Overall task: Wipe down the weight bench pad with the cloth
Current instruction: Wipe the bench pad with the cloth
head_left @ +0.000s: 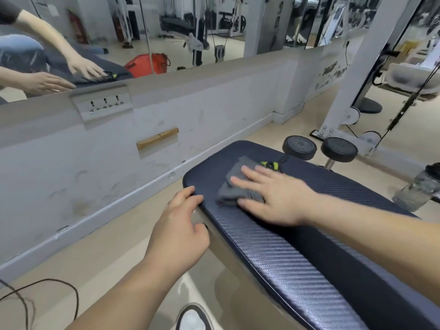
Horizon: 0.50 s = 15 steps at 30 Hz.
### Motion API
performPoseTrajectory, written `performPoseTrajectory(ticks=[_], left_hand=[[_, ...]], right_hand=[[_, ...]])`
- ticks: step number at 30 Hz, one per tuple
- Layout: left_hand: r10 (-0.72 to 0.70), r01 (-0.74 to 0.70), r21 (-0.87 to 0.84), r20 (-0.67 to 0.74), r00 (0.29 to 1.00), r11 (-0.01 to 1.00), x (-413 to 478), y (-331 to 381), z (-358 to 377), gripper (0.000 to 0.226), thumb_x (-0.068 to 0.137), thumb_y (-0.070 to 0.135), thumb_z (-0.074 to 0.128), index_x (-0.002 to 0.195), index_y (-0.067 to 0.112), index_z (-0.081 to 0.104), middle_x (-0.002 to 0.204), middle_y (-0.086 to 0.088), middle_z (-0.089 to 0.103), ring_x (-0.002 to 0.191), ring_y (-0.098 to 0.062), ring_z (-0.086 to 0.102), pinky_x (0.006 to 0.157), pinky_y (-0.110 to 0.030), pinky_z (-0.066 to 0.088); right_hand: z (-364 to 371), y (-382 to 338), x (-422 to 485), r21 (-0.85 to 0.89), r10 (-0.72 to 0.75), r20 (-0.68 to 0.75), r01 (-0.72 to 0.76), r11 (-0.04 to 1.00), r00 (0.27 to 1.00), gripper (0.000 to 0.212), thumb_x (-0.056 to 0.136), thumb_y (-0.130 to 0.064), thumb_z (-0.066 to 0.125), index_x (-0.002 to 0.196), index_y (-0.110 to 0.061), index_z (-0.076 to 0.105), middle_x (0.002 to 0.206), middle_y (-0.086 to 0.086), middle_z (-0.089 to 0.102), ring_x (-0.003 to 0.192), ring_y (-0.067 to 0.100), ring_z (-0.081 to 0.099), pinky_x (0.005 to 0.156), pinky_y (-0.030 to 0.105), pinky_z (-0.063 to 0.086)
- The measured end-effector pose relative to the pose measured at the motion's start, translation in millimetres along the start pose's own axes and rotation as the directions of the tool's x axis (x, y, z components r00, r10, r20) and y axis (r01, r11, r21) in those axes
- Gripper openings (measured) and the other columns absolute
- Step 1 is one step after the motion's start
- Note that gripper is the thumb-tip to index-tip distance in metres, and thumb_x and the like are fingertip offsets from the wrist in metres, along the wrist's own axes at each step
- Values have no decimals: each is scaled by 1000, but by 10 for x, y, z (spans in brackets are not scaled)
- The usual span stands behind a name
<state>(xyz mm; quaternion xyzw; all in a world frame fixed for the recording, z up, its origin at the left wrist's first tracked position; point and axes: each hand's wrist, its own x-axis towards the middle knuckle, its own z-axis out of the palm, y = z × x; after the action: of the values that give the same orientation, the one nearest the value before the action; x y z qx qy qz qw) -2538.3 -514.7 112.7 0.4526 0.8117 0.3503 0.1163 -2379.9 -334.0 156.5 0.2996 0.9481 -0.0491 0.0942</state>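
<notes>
The weight bench pad (297,253) is dark blue with a woven texture and runs from the middle of the view to the lower right. A folded grey cloth (234,181) lies on its far end. My right hand (273,196) presses flat on the cloth, fingers spread, covering its near part. My left hand (181,229) grips the pad's left edge, fingers curled over the rim. A small black and yellow-green item (270,165) lies on the pad just beyond the cloth.
A low white wall (119,151) with a mirror above it runs along the left. A dumbbell (319,148) lies on the floor past the bench's end. A clear water bottle (419,186) stands at the right. A dark cable (47,294) loops on the floor at lower left.
</notes>
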Motion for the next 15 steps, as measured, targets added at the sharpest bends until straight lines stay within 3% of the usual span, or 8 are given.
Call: performPoseTrajectory(ticks=[4, 6, 9, 12, 13, 15], left_hand=[[-28, 28, 0, -35, 999, 1000, 7, 3, 2, 58, 88, 5, 50, 143, 23, 53, 158, 16, 35, 144, -4, 31, 107, -12, 21], [-23, 22, -13, -37, 999, 1000, 10, 2, 4, 59, 88, 2, 47, 143, 22, 53, 158, 15, 37, 143, -3, 32, 107, -10, 20], [-26, 25, -10, -50, 998, 1000, 37, -60, -3, 62, 85, -4, 43, 140, 20, 55, 155, 14, 41, 140, -6, 39, 104, -11, 24], [-101, 100, -24, -75, 992, 995, 45, -89, -32, 50, 82, -8, 42, 116, 18, 69, 151, 10, 44, 132, -13, 49, 95, -17, 33], [-121, 119, -33, -76, 990, 992, 41, -77, -48, 46, 82, -8, 42, 107, 18, 70, 150, 10, 45, 128, -13, 51, 92, -18, 34], [-111, 107, -46, -84, 990, 993, 19, -41, -72, 47, 83, -7, 42, 108, 21, 69, 143, 15, 48, 112, -4, 50, 88, -18, 36]], right_hand=[[-16, 109, 696, 127, 370, 4, -368, 921, 929, 70, 96, -72, 23, 161, -49, 8, 175, -6, 1, 161, 30, 1, 127, 57, 9], [52, -66, 807, 123, 422, -31, -416, 901, 906, 71, 96, -70, 22, 162, -47, 8, 175, -3, 2, 160, 34, 1, 124, 63, 9], [46, -479, 610, 86, 205, -32, -201, 976, 978, 70, 97, -71, 24, 162, -48, 9, 175, -4, 3, 161, 33, 2, 125, 61, 8], [60, -626, 149, 42, -24, -22, 25, 999, 999, 68, 98, -72, 26, 161, -51, 8, 175, -6, 3, 161, 26, 0, 128, 52, 6], [56, -594, 6, 39, -59, -11, 60, 997, 998, 68, 97, -73, 26, 160, -53, 8, 175, -9, 2, 161, 23, -1, 129, 48, 6], [51, -487, -179, 18, -79, 12, 79, 997, 997, 71, 91, -81, 20, 157, -58, 7, 174, -14, 1, 161, 18, -2, 130, 43, 7]])
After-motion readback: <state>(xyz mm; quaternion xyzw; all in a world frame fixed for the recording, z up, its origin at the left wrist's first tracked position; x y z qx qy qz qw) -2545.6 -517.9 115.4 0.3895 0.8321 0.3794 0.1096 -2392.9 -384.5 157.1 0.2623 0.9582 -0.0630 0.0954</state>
